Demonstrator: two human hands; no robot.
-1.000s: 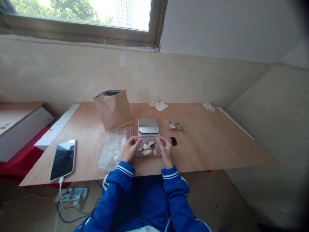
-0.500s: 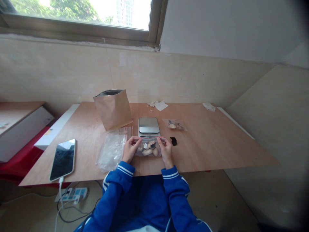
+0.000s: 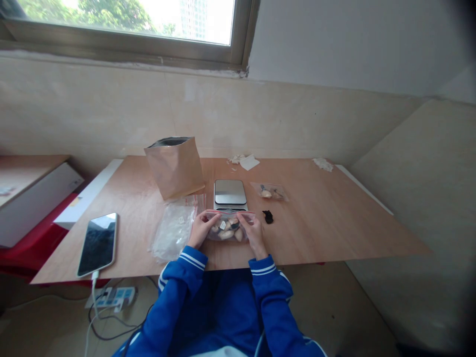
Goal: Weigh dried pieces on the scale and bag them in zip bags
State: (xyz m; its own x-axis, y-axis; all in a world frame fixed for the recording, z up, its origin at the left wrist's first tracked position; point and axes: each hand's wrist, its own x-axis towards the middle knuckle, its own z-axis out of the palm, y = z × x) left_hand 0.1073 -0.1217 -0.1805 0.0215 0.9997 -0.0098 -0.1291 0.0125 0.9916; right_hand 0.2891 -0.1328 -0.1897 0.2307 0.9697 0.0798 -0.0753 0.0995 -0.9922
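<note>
We pinch the red-striped top edge of a filled zip bag with our left hand and right hand; it lies on the wooden table, just before the kitchen scale, beside empty zip bags.

Two filled zip bags, one scale, one paper pouch, one phone.

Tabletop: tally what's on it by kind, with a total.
Filled zip bags: 2, one held by the left hand and right hand, one behind the scale
Empty zip bag pile: 1
Kraft pouch: 1
Scale: 1
Phone: 1
Small black piece: 1
Paper scraps: 2
Total: 9
</note>
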